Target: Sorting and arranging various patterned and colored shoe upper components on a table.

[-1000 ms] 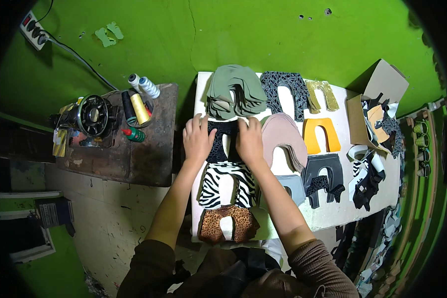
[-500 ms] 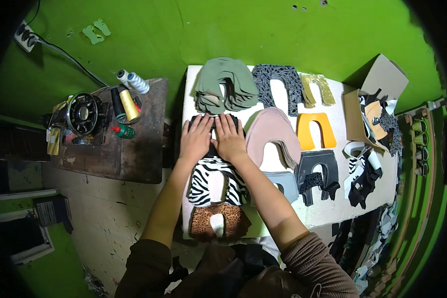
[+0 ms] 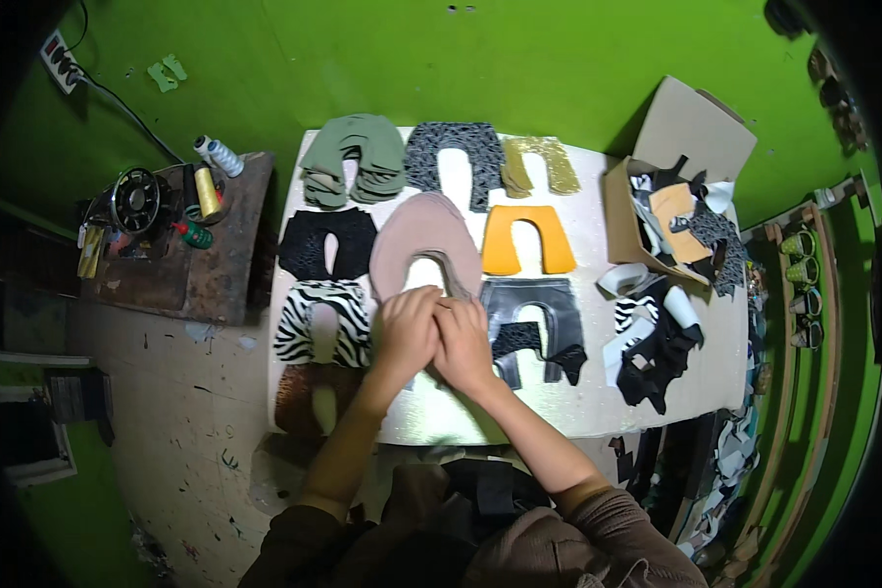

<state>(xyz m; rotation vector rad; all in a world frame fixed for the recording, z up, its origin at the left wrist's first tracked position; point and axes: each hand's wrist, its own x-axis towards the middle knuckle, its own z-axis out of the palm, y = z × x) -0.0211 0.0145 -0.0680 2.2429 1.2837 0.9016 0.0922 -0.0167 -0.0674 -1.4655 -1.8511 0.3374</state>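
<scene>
My left hand point(image 3: 409, 331) and my right hand point(image 3: 464, 341) meet at the lower edge of a stack of dusty-pink U-shaped pieces point(image 3: 395, 240). Their fingers are bent and bunched together; whatever they grip is covered by the hands. A light grey piece under them is almost wholly hidden. To the left lie black textured pieces point(image 3: 299, 245), zebra-print pieces point(image 3: 294, 321) and a brown patterned stack point(image 3: 295, 400). On the right are orange pieces point(image 3: 503, 245) and dark grey ones point(image 3: 564, 316), with a black textured strip point(image 3: 519, 338) across the latter.
Green point(image 3: 370, 137), grey-black patterned point(image 3: 424, 147) and gold point(image 3: 561, 169) pieces line the table's far side. An open cardboard box point(image 3: 622, 220) of scraps stands at the right, a scrap pile point(image 3: 647, 358) before it. A sewing machine point(image 3: 135, 201) and thread cones point(image 3: 223, 157) stand at left.
Both hands have left the black pieces, where they lay flat with fingers spread, and moved right and nearer to me, to the pink stack's lower edge. The view has shifted too.
</scene>
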